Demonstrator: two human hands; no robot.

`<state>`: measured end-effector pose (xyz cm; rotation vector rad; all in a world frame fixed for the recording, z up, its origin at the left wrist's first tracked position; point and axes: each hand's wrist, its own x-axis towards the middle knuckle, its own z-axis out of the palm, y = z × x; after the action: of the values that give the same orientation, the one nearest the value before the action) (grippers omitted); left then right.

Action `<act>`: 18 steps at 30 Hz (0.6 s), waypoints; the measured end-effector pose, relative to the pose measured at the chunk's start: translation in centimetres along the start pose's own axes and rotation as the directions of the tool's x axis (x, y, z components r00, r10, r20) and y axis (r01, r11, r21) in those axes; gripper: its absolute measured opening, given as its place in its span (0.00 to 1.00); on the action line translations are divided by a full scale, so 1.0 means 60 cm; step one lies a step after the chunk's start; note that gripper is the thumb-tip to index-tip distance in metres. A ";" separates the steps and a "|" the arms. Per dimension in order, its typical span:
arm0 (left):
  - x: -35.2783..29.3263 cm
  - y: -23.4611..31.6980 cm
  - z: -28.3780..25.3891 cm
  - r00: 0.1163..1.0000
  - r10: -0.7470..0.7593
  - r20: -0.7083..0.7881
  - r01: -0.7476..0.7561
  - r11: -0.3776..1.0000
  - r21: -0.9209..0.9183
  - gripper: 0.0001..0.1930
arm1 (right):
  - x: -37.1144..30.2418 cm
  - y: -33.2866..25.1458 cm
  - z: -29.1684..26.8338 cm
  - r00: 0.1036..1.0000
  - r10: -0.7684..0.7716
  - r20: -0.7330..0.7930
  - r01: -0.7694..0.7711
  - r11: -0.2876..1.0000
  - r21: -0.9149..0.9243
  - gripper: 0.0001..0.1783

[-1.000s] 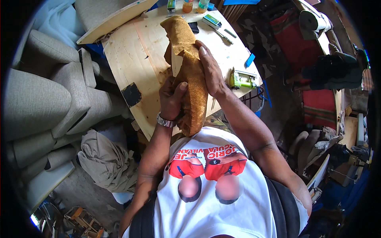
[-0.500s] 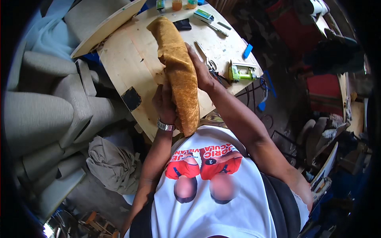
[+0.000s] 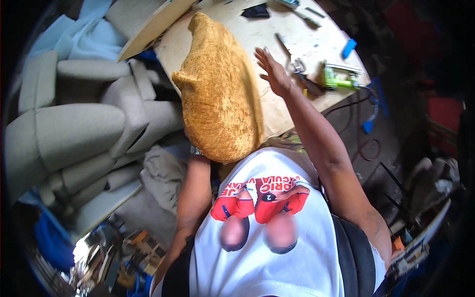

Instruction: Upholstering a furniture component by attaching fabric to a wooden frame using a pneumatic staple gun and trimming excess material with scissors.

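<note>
A large curved piece covered in golden-brown plush upholstery fabric [image 3: 217, 99] stands tilted in front of me, its broad face turned toward me. A fold of the fabric juts out at its left edge. Behind it my left hand is hidden; only the forearm and the metal watch [image 3: 196, 150] at the wrist show beside its lower left edge. To the right of the piece, my right hand [image 3: 275, 74] is lifted off it, open, with fingers stretched out and holding nothing. Scissors [image 3: 297, 64] lie on the table just beyond that hand.
On the pale wooden table [image 3: 277, 114] lie a green nail gun [image 3: 339, 76] with a hose, a blue piece [image 3: 349, 48], a brush-like tool [image 3: 308, 19] and a black scrap [image 3: 256, 11]. Beige upholstered seating [image 3: 74, 128] crowds the left, with crumpled cloth [image 3: 161, 173] beside it.
The golden piece has turned from its narrow edge to show its broad face. My right hand has let go and moved right. My left hand has passed out of sight behind the piece.
</note>
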<state>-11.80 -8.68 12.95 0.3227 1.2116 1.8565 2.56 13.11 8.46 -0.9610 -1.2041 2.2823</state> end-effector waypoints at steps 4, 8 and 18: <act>-0.001 0.005 0.026 0.996 -0.057 -0.069 0.060 0.997 0.045 0.26 | 0.017 0.104 -0.010 0.999 0.008 0.048 -0.006 0.999 -0.046 0.47; 0.008 0.009 0.054 0.987 -0.138 -0.077 0.138 0.990 -0.004 0.27 | 0.054 0.173 0.010 0.986 -0.053 -0.158 -0.019 0.907 -0.421 0.46; -0.001 0.014 0.064 0.978 -0.202 0.056 0.206 0.880 -0.428 0.32 | 0.042 -0.089 0.065 0.862 -0.461 0.212 0.507 0.788 -0.350 0.38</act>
<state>-9.86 -6.49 15.55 -0.0436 0.7595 1.8711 -1.90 15.42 13.48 -0.5454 -1.7742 1.7322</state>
